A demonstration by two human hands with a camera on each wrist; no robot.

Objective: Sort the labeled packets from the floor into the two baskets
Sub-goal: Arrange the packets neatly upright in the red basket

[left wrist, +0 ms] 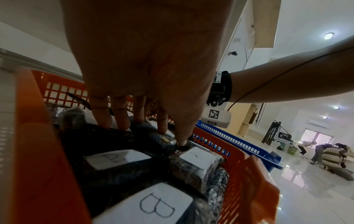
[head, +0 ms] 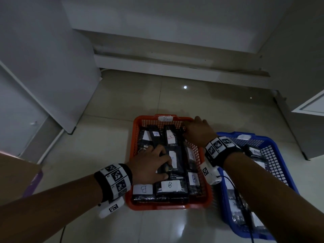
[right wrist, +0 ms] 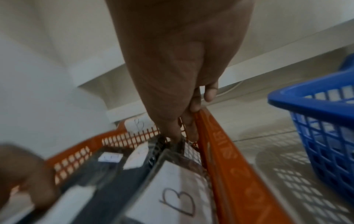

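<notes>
The orange basket (head: 168, 206) holds several dark wrapped packets with white "B" labels (head: 169, 185). My left hand (head: 165, 168) lies on a packet (head: 176, 166) in the basket's middle. In the left wrist view its fingers (left wrist: 162, 128) are straight and press down on the wrap. My right hand (head: 185, 131) reaches into the far right corner. There its thumb and fingers (right wrist: 173, 131) pinch the end of a B packet (right wrist: 172, 189) standing along the right wall. The blue basket (head: 228, 134) at the right holds "A" packets (head: 255, 152), partly hidden by my right forearm.
White cabinets stand at the left (head: 43, 67) and right (head: 308, 106), with a low wall ledge (head: 175, 67) behind the baskets. A cardboard box (head: 15, 174) sits at the near left. A cable (head: 233, 186) runs from my right wrist. People (left wrist: 333, 157) crouch far off.
</notes>
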